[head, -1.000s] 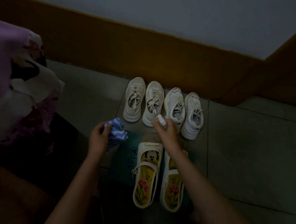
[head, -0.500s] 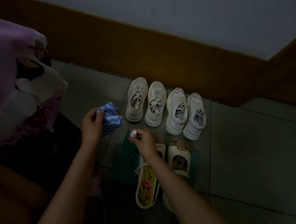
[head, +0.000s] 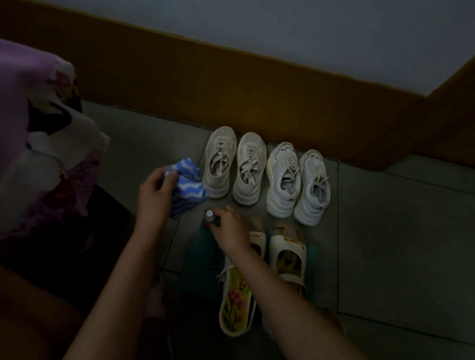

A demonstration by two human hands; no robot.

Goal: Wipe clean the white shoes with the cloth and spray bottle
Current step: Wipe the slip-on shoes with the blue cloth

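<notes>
Blue-striped cloth [head: 187,189] is pinched by left fingers [head: 171,177] while right fingers [head: 227,214] grip the spray bottle [head: 209,214], contents unseen.

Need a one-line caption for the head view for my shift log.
Head view: left hand grips a blue-and-white cloth, right hand holds a small spray bottle before four white sneakers.
</notes>
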